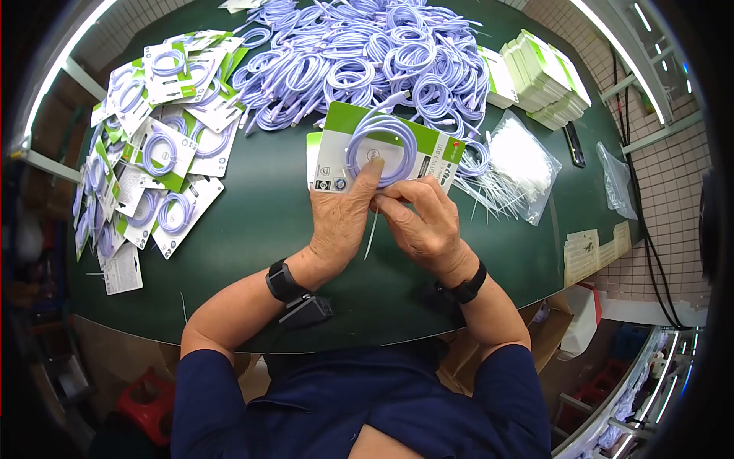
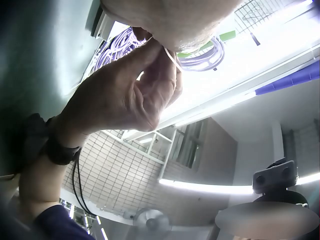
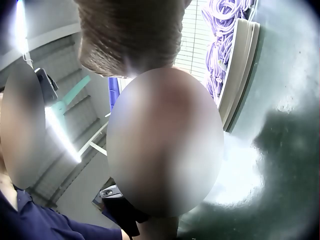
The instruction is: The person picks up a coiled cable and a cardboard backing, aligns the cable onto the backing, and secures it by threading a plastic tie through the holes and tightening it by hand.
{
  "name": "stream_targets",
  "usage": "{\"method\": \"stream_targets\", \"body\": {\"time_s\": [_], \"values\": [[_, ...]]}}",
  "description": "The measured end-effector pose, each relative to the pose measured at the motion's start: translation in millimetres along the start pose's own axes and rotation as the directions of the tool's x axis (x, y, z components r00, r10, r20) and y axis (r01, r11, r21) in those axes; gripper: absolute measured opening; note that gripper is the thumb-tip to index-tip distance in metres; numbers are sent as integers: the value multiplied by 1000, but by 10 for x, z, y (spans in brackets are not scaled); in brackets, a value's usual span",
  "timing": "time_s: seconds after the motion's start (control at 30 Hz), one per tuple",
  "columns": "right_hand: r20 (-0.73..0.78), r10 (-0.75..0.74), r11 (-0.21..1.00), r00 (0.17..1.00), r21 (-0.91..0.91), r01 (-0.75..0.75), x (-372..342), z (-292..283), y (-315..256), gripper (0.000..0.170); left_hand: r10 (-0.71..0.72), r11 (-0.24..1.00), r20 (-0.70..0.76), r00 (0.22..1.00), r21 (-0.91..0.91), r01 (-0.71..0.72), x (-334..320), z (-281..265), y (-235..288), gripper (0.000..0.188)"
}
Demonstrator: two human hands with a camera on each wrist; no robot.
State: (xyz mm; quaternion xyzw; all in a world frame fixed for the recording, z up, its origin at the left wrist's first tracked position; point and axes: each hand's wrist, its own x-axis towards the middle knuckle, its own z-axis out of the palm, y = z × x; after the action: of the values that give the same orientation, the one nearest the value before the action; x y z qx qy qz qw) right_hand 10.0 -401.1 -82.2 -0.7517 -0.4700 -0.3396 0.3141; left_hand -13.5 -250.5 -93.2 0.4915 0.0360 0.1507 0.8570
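My left hand holds a white-and-green packaging card, its thumb pressing on a coiled lilac USB cable at the card's front. A second green edge shows behind that card. Close against the card's lower edge, my right hand pinches a thin white cable tie, whose tail hangs down between the two hands. The left wrist view shows the right hand with thumb and fingertips together on the thin tie, beside the coil. In the right wrist view, blur covers much of the middle.
Beyond the hands lies a big heap of coiled lilac cables. Cards with cables attached pile up at left. Stacked cards, a bag of white ties, a black tool and an empty plastic bag lie at right.
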Motion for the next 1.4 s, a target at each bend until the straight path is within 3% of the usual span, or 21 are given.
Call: {"method": "stream_targets", "body": {"time_s": [0.4,0.6,0.8,1.0,1.23,1.4], "values": [[-13,68,989,998,-133,-69,64,-14,-19,31,-77,990,51,996,-112,82,-20,20,8,31],[-2,118,990,993,-80,-118,91,-43,-67,28,-121,977,66,990,-169,131,-25,33,115,32],[-59,179,983,982,48,-176,44,-6,-15,25,-97,990,128,987,-87,109,-11,-3,126,30],[-125,146,989,981,29,-144,82,-63,-100,24,-73,997,226,971,-9,77,53,-85,160,31],[-112,45,999,993,7,-45,244,-134,-171,26,-19,985,218,976,-164,56,15,26,439,38],[-181,91,995,979,45,-85,328,-22,-270,25,79,990,232,970,-128,-50,83,15,476,41]]}}
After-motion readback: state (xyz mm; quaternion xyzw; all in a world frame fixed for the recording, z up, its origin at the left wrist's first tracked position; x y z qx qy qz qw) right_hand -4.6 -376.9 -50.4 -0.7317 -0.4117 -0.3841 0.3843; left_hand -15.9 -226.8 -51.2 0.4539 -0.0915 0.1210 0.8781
